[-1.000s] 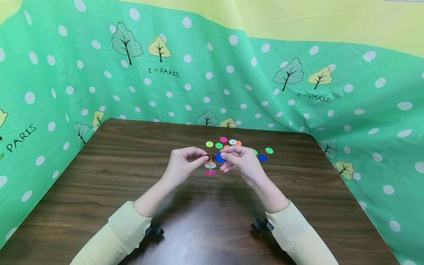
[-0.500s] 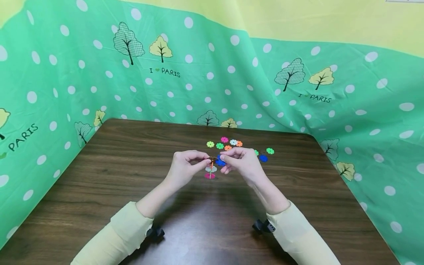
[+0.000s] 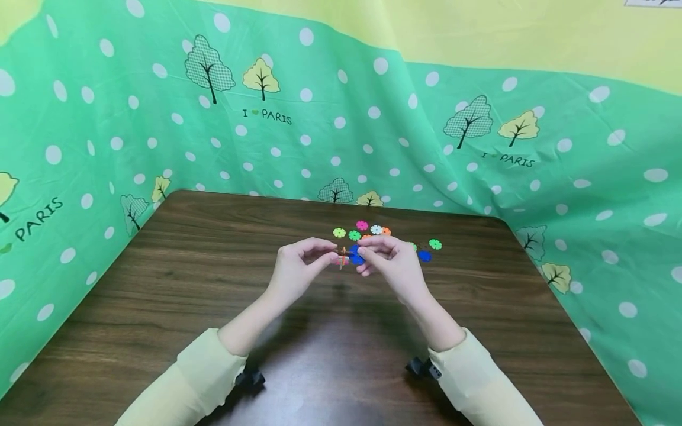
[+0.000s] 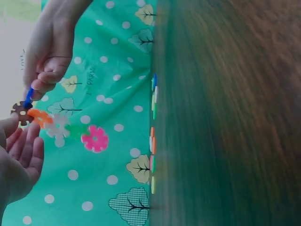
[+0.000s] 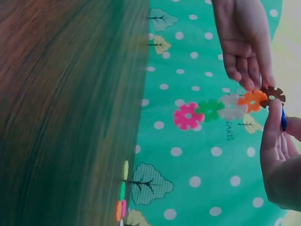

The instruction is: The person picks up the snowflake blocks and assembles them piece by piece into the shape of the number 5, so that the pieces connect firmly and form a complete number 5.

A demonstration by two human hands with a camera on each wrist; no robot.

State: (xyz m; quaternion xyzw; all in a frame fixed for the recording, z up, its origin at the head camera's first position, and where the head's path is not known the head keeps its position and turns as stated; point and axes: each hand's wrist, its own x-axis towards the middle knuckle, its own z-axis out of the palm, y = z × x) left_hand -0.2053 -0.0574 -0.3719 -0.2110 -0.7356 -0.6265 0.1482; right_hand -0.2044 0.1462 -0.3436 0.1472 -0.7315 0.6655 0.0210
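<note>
Now pinching the brown disc (image 5: 279, 94) at the end of the linked chain (image 5: 226, 109) with the left hand (image 3: 299, 261) and the blue disc (image 3: 354, 258) with the right hand (image 3: 394, 260), above the table (image 3: 341, 361), best to align both crosswise and press straight without twisting.

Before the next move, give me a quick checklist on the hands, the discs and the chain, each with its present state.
1. Left hand pinching the brown disc at the end of the chain: ok.
2. Right hand holding the blue disc: ok.
3. Chain linked in a row, pink disc, green disc, white disc, orange disc, brown disc: ok.
4. Chain held up off the table: ok.
5. Blue disc brought up close to the brown disc: ok.
6. Blue disc's slot fully seated in the brown disc's: cannot tell; too small and partly hidden by fingers.
</note>
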